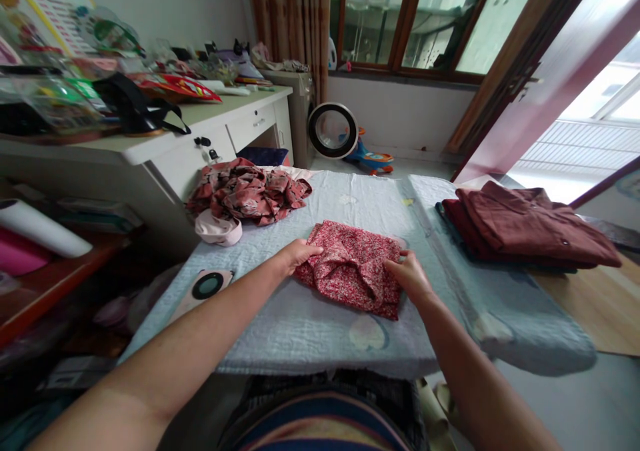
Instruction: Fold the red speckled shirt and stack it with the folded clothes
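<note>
A red garment with a small white floral print (350, 264) lies folded into a rough rectangle on the light blue quilted cover (310, 344). Its top layer is rumpled, and a collar or neckline seems to show in the middle. My left hand (299, 254) grips its left edge, thumb on top and fingers tucked beneath. At the right edge, my right hand (409, 274) pinches the cloth the same way. Behind my left hand sits a crumpled heap of dark pink patterned cloth (250, 191), with a pale pink band (219, 228) at its front.
Folded dark red and green clothes (535, 228) are stacked at the right. A phone (203, 291) lies left of my forearm. A cluttered white desk (200, 128) runs along the left. Further back stand a washing machine with its round door (333, 130) open and a blue ride-on toy (370, 158).
</note>
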Demonstrator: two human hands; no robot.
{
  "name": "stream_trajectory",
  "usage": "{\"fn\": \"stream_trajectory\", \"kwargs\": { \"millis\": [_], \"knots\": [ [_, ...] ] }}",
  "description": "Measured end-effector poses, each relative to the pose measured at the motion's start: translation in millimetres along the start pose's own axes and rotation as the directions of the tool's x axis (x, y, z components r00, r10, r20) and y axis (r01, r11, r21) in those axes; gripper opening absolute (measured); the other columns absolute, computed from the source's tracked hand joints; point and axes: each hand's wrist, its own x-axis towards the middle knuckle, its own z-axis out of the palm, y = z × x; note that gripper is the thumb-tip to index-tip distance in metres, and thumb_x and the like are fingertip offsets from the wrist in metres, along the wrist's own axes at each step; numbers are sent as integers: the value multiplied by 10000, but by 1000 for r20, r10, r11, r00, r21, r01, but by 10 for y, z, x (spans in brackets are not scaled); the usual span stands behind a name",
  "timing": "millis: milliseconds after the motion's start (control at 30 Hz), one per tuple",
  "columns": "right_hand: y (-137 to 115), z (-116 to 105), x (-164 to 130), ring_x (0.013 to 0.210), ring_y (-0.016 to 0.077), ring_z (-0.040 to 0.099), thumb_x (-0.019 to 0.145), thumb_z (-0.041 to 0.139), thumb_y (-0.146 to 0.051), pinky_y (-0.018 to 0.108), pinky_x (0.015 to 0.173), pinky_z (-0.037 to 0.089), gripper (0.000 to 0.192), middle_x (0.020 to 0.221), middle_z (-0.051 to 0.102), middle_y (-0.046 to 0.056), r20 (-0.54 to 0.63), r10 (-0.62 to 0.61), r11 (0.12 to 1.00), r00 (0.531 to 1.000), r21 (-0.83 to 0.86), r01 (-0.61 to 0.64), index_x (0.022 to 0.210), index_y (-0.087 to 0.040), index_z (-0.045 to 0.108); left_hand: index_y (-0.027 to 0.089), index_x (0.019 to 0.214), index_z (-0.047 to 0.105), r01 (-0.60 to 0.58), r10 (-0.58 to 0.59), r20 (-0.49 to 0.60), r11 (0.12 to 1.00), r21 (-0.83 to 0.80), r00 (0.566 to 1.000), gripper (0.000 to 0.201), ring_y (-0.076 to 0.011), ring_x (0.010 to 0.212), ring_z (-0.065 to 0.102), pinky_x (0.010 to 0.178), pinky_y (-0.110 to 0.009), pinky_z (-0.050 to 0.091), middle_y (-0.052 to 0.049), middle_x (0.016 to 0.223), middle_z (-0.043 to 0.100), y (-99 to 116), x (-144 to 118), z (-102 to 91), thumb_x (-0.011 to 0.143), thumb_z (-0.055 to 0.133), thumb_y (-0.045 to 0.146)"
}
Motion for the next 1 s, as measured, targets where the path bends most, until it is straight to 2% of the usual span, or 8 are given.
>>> {"fn": "stream_trajectory", "kwargs": {
  "millis": [100, 167, 267, 433, 600, 700, 833, 1000],
  "knots": [
    [-9, 15, -31, 604, 196, 659, 658, 730, -265, 258, 520, 483, 264, 691, 708, 40, 91, 100, 959, 991, 257, -120, 878, -163, 624, 141, 843, 659, -62, 61, 27, 997, 37, 998, 210, -194, 567, 641, 571, -291, 515, -24, 606, 674, -52, 30, 11, 641, 712, 160],
    [-27, 20, -52, 570, 187, 653, 680, 721, -239, 258, 509, 492, 157, 674, 715, 63, 213, 147, 902, 966, 371, -219, 781, -154, 635, 141, 850, 659, -130, 128, 36, 990, 61, 991, 228, -186, 583, 637, 572, -279, 506, -22, 631, 675, -88, 62, 19, 627, 702, 151],
    [-60, 30, -55, 570, 189, 666, 715, 696, -182, 278, 550, 539, 83, 671, 722, 80, 322, 238, 767, 916, 516, -381, 763, -144, 639, 140, 881, 655, -261, 261, 15, 958, 118, 965, 275, -177, 663, 649, 612, -256, 503, -23, 722, 694, -122, 112, 17, 608, 688, 135],
    [-98, 59, -20, 468, 144, 602, 758, 653, -136, 239, 494, 512, 57, 577, 662, 25, 388, 255, 607, 886, 649, -459, 793, -159, 614, 130, 927, 649, -364, 380, -17, 899, 245, 925, 314, -175, 739, 646, 639, -237, 488, -36, 836, 716, -141, 155, -8, 614, 656, 135],
    [-162, 64, -29, 476, 145, 610, 770, 636, -130, 234, 493, 510, 75, 568, 646, 8, 492, 222, 592, 842, 617, -518, 813, -171, 590, 133, 959, 651, -431, 451, 6, 847, 312, 892, 349, -175, 784, 642, 714, -247, 495, -27, 882, 720, -141, 174, -26, 618, 578, 117],
    [-220, 38, -61, 472, 139, 608, 755, 581, -68, 233, 500, 519, 123, 572, 651, 5, 455, 264, 573, 850, 635, -518, 817, -175, 571, 141, 930, 650, -472, 497, 29, 802, 366, 867, 339, -176, 788, 639, 750, -253, 492, -16, 868, 714, -74, 186, -57, 608, 545, 115],
    [-274, -40, -197, 480, 118, 610, 736, 594, -47, 212, 503, 527, 180, 617, 674, -13, 401, 227, 589, 888, 670, -452, 836, -192, 558, 151, 855, 656, -530, 549, 106, 713, 460, 829, 262, -177, 749, 620, 728, -252, 471, -4, 810, 695, 153, 200, -140, 617, 546, 134],
    [-266, -78, -534, 513, 109, 638, 745, 678, -109, 213, 503, 547, 195, 695, 699, -26, 448, 137, 629, 883, 649, -427, 880, -204, 575, 172, 749, 671, -540, 520, 220, 614, 575, 826, 190, -179, 718, 600, 725, -245, 446, 9, 723, 677, 551, 262, -214, 600, 578, 99]
  ]
}}
